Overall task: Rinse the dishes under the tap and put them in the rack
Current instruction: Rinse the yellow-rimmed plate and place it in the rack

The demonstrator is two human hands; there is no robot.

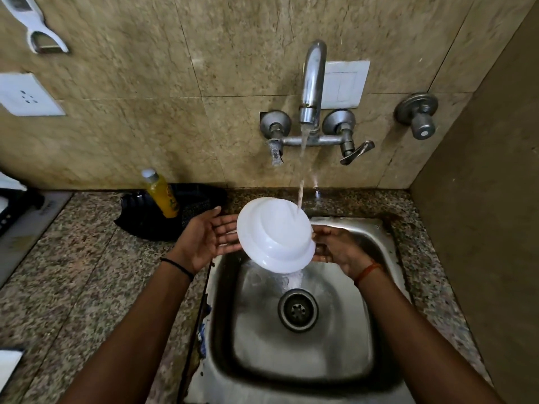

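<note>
A white bowl (275,234) is held tilted over the steel sink (364,330), its underside facing me. Water from the wall tap (312,83) falls onto the bowl's upper right edge and runs off its lower rim towards the drain (297,309). My left hand (207,237) lies palm up against the bowl's left side, fingers flat and partly hidden behind it. My right hand (335,246) grips the bowl's right rim. No other dishes lie in the sink.
A black plastic rack (145,217) sits on the granite counter left of the sink, against the wall, with a yellow soap bottle (162,193) in it. A wall knob (420,118) sticks out at the right. A side wall closes the right.
</note>
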